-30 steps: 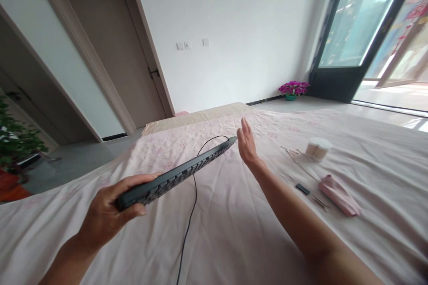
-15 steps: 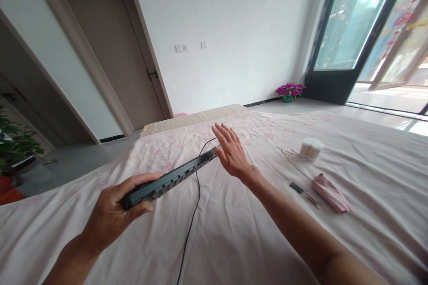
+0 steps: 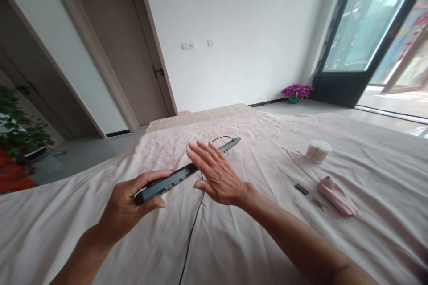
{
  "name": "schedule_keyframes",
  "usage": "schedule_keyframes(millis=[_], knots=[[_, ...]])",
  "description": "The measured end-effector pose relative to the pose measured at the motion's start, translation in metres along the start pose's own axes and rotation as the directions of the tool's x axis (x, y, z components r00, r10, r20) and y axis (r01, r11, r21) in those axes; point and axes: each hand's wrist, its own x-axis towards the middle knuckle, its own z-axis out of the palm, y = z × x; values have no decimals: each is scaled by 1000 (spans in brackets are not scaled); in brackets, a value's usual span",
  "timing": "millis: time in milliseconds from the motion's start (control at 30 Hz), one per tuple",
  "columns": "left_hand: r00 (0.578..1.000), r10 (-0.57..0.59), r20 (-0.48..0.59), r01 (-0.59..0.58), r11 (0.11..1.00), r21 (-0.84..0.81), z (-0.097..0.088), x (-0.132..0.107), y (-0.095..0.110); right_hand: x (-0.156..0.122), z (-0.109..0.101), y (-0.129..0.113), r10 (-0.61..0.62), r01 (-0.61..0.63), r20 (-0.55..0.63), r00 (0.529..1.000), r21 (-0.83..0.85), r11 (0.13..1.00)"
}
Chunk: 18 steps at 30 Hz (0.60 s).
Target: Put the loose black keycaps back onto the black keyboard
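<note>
My left hand (image 3: 129,207) grips the near end of a black keyboard (image 3: 174,179), held up on edge above the pink floral bedsheet (image 3: 234,231). Its far end (image 3: 230,144) shows beyond my right hand. My right hand (image 3: 217,176) is open and flat, fingers stretched out, lying against the middle of the keyboard and hiding that part. The keyboard's black cable (image 3: 192,231) loops from the far end and hangs down toward the near edge of the sheet.
A round tub of cotton swabs (image 3: 318,150), thin metal tools (image 3: 306,190) and a folded pink cloth (image 3: 338,196) lie to the right on the bedsheet. A door (image 3: 127,53) and a plant (image 3: 16,131) are on the left. Pink flowers (image 3: 296,92) stand by the glass door.
My right hand has swept from the keyboard's far end toward me along it, to its middle. The left hand keeps its grip; the keyboard sits a bit lower and flatter.
</note>
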Motion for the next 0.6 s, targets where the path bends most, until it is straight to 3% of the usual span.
schedule_keyframes(millis=[100, 233, 333, 367, 467, 500, 567, 600], knots=[[1000, -3, -28, 3, 1000, -18, 1, 0, 0, -1, 0, 5, 98, -101, -130, 987, -20, 995], [1000, -1, -25, 0, 1000, -17, 1, 0, 0, -3, 1, 19, 19, -19, 47, 999, -3, 1000], [1000, -7, -25, 6, 1000, -29, 1, 0, -1, -6, 3, 34, 212, -214, -125, 969, -5, 977], [1000, -9, -21, 8, 1000, -30, 1, 0, -1, -7, 3, 39, 255, -256, -131, 958, 6, 967], [1000, -11, -7, 11, 999, -37, 1, -1, -2, -9, 3, 55, 230, -236, 85, 969, 66, 969], [1000, -12, -12, 12, 999, -46, 0, 0, -2, -9, 1, 62, 235, -245, 101, 967, 97, 965], [999, -26, -33, 24, 997, -68, 0, 0, -5, -11, -4, 79, 348, -334, -60, 936, 164, 928], [998, -42, -53, 38, 996, -76, 0, 1, -6, -12, -7, 90, 424, -388, -180, 888, 204, 899]])
